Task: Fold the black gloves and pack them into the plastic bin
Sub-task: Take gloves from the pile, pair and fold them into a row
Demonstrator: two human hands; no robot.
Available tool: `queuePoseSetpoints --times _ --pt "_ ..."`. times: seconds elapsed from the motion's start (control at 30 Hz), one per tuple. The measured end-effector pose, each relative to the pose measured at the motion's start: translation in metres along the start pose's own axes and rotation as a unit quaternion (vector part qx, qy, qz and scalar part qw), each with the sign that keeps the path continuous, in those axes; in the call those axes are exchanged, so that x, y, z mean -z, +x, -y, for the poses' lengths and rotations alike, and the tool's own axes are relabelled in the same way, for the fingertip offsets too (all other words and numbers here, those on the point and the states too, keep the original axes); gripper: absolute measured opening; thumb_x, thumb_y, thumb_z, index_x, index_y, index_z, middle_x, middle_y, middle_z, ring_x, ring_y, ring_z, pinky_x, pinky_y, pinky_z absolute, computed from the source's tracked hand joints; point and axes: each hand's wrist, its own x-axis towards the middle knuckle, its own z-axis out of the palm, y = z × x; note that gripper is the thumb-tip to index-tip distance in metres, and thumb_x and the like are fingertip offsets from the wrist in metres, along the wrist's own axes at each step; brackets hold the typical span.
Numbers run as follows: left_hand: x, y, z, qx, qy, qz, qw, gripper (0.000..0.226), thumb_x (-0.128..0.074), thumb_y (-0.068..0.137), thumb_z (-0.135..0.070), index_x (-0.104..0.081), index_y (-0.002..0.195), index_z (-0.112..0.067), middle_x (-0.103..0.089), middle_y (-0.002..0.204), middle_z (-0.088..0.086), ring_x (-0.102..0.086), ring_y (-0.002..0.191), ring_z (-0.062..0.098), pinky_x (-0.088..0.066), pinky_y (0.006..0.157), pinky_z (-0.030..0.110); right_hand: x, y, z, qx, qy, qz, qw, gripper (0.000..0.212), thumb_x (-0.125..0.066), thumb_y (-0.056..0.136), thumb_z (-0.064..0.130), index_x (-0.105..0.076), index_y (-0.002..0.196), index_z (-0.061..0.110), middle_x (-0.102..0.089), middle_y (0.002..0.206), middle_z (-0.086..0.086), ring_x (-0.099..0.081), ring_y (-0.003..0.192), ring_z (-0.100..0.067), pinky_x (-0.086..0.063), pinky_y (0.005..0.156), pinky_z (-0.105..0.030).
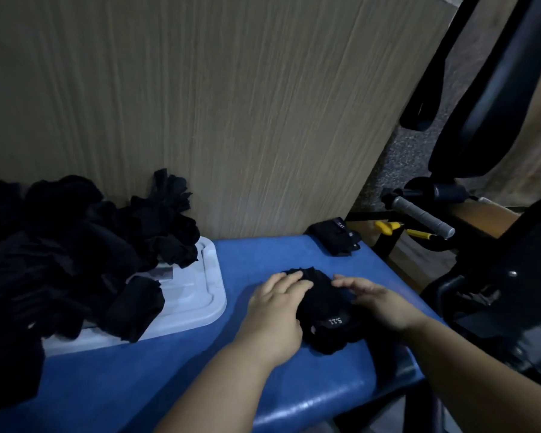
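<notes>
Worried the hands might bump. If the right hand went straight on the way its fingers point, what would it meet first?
The right hand touches the black glove; sliding on across it, it would probably meet the fingers of the left hand, close ahead on the same glove.
</notes>
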Motion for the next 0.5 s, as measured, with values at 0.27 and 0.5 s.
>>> queuePoseSetpoints --times 0.27,0.5 --pt "0.002 0.008 0.008 0.012 -0.058 0.035 0.998 0.053 -0.057 0.085 -0.016 -0.049 0.134 -0.033 -0.045 0.137 -0.017 -0.033 0.131 0.004 -0.024 0.108 0.015 0.023 0.005 -0.01 0.064 -0.196 0.083 0.975 0.061 -0.057 0.081 -0.015 -0.062 0.122 0.03 -0.034 0.144 0.026 -0.035 0.126 0.018 -0.038 0.105 -0.015" --pt "-0.004 0.016 0.012 0.059 -0.066 0.01 0.996 0.036 -0.061 0.086 -0.02 -0.057 0.117 -0.039 -0.05 0.123 -0.021 -0.039 0.12 0.001 -0.034 0.101 0.018 0.018 0.007 -0.02 0.155 -0.23 0.072 0.958 0.057 -0.073 0.076 0.015 -0.06 0.124 0.042 -0.031 0.146 0.021 -0.027 0.132 0.017 -0.028 0.105 -0.006"
